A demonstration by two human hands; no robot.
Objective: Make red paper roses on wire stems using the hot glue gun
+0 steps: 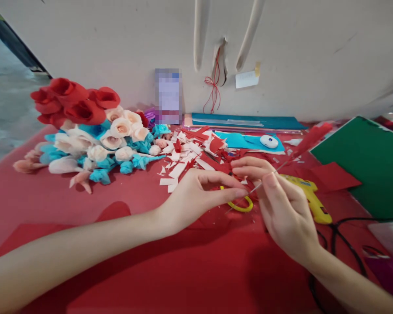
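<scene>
Pale upright panelling (124, 39) is rising behind the far edge of the red-covered worktop (52, 187), where you are working with bare hands. Your right hand (286, 211) is pinching a thin pale stem (256, 188) between thumb and fingers; the stem is slanting up to the right and carrying a slim, crinkled red bud (315, 134) at its upper end. You are probably gripping it below the bud so the soft material is staying uncrushed. Your left hand (196, 194) is holding thumb and forefinger tips close together by the stem's lower end, seemingly to steady it; whether they are clamping it, I cannot tell. Stem and hands are hovering above the worktop's middle, over a yellow plastic loop (244, 208), perhaps a scissor handle.

Towards the far left corner, red, cream and blue paper-like flowers (88, 141) are lying heaped, apparently to keep them clear of your hands. White and red paper scraps (186, 157) are spreading between the hands and the far edge. Near your right hand, a yellow glue gun (319, 207) is lying, probably for easy reach, with a black cable (363, 219) running towards the right edge, where a flat green board (363, 161) is sitting.
</scene>
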